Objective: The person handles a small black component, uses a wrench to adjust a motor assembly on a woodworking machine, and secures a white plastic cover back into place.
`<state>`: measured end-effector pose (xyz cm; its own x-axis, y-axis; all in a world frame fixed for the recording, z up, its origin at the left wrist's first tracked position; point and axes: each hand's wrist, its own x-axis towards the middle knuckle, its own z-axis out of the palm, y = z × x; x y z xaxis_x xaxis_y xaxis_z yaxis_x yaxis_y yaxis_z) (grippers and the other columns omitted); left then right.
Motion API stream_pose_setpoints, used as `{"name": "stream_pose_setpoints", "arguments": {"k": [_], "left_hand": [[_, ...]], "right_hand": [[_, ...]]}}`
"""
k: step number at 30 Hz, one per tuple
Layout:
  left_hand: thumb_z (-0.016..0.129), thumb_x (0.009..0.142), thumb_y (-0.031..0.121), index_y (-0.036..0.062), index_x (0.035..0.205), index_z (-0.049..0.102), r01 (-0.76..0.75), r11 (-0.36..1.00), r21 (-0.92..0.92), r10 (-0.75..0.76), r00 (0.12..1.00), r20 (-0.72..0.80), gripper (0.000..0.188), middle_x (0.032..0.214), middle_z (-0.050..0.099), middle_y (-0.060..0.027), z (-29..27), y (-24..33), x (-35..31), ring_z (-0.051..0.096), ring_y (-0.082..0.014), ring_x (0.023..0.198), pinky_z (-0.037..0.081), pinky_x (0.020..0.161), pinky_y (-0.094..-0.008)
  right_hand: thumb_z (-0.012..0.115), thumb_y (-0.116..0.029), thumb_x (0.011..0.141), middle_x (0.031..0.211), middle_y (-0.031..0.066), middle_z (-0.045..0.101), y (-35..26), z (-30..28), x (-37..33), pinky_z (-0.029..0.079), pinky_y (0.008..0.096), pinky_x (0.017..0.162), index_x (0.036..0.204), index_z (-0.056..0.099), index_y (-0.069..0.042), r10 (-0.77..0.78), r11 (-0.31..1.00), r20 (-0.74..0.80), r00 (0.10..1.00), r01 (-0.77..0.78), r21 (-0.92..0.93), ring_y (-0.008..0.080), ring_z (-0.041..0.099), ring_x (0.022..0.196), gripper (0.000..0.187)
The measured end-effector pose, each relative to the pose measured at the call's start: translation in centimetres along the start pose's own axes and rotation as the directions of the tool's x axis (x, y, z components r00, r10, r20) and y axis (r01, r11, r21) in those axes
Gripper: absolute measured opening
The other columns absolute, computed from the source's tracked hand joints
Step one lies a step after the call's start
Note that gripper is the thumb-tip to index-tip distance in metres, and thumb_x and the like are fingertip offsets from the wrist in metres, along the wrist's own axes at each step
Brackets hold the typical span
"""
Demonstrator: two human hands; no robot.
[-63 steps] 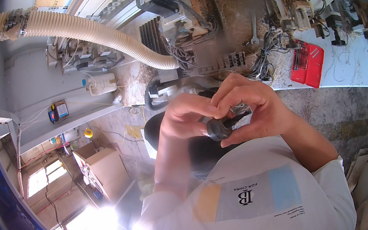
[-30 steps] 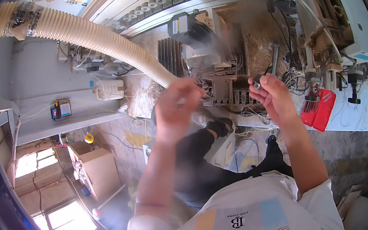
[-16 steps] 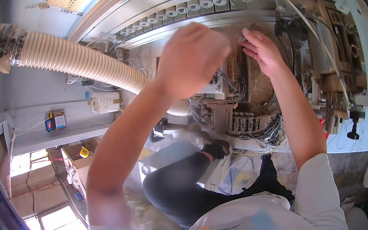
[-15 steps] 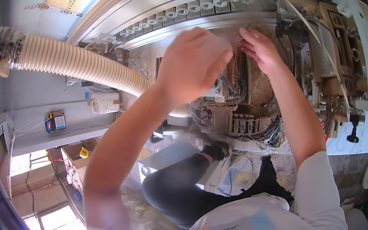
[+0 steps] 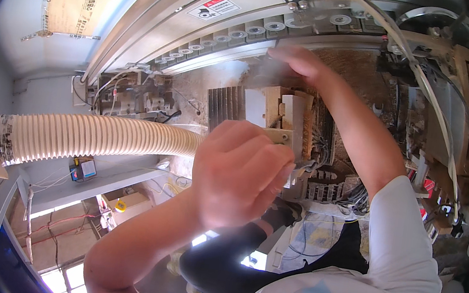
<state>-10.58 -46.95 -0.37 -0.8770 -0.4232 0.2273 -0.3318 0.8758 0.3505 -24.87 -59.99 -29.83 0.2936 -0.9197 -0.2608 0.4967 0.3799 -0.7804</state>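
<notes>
Landmark: pale grey machined metal block [image 5: 286,113] at centre of the open, dust-caked machine bay.

Left hand [image 5: 239,180] raised just below and in front of the block, back of hand toward camera. Fingers curled and pressed together; knuckles at the block's lower edge and the grey bracket [image 5: 302,170] beneath it. Cannot tell if anything is pinched: fingertips hidden behind the hand.

Right hand [image 5: 296,60] stretched flat above the block, blurred, fingers together and extended, tips at the lower lip of the long grey metal rail with a row of round rollers [image 5: 250,30]. Nothing seen in that hand. Right forearm running down and right from there to a white short sleeve [image 5: 406,240].

Left of the block: black finned heat-sink plate [image 5: 225,107], touching or just beside it, cannot tell which. Further left: cluster of grey cables and fittings [image 5: 128,97]. Below-left of the block: thick cream ribbed extraction hose [image 5: 88,136], running out to the frame edge. Below the block: bundled wires [image 5: 352,194]. Right of the block: brown sawdust-coated housings [image 5: 451,122]. Well below-left: small blue-and-yellow box on a ledge [image 5: 82,169].
</notes>
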Motion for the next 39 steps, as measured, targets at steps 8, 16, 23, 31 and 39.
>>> {"name": "stream_pose_setpoints", "arguments": {"k": [8,16,23,31,39], "left_hand": [[0.073,0.078,0.005,0.0037,0.087,0.066,0.015,0.999,-0.035,-0.016,1.000,-0.010,0.012,0.069,0.062,-0.0052,0.1,-0.3,0.1,0.062,-0.0254,0.067,0.045,0.062,-0.0354],[0.073,0.075,0.005,0.0031,0.085,0.065,0.008,0.999,-0.039,-0.010,0.999,-0.032,0.013,0.068,0.062,-0.0052,0.2,-0.5,-0.1,0.060,-0.0238,0.064,0.043,0.057,-0.0349],[0.072,0.073,0.003,0.0027,0.084,0.064,-0.002,0.999,-0.032,0.000,0.999,-0.045,0.013,0.068,0.061,-0.0053,0.3,-0.5,-0.2,0.059,-0.0234,0.063,0.043,0.057,-0.0345],[0.072,0.070,0.003,0.0032,0.083,0.064,0.009,0.999,-0.049,-0.013,0.998,-0.069,0.015,0.067,0.059,-0.0053,0.6,-0.6,-0.4,0.058,-0.0235,0.063,0.043,0.056,-0.0346],[0.073,0.067,0.000,0.0032,0.083,0.064,0.018,0.999,-0.032,-0.020,0.998,-0.067,0.019,0.067,0.060,-0.0050,0.7,-0.6,-0.5,0.059,-0.0234,0.063,0.043,0.056,-0.0343]], "right_hand": [[0.074,-0.043,0.094,0.106,-0.0020,0.074,0.4,0.6,0.6,0.053,0.0271,0.081,0.115,0.070,-0.013,0.019,0.997,0.095,0.995,-0.026,0.078,0.0099,0.068,0.095,0.037],[0.077,-0.044,0.091,0.104,-0.0035,0.072,1.3,0.3,1.7,0.049,0.0274,0.080,0.120,0.070,-0.014,0.094,0.994,0.156,0.983,-0.103,0.048,0.0092,0.064,0.090,0.043],[0.081,-0.045,0.087,0.100,-0.0038,0.070,0.4,1.6,0.9,0.048,0.0266,0.078,0.117,0.072,-0.012,0.124,0.992,0.108,0.986,-0.124,-0.008,0.0081,0.061,0.088,0.045],[0.078,-0.047,0.088,0.093,-0.0021,0.069,0.7,2.0,1.5,0.049,0.0318,0.075,0.115,0.072,-0.014,0.146,0.985,0.005,0.989,-0.145,-0.091,0.0113,0.061,0.080,0.043],[0.076,-0.049,0.089,0.101,-0.0014,0.068,-0.3,2.4,-0.3,0.048,0.0308,0.081,0.121,0.068,-0.014,0.199,0.980,-0.017,0.980,-0.199,-0.022,0.0117,0.062,0.090,0.049]]}}
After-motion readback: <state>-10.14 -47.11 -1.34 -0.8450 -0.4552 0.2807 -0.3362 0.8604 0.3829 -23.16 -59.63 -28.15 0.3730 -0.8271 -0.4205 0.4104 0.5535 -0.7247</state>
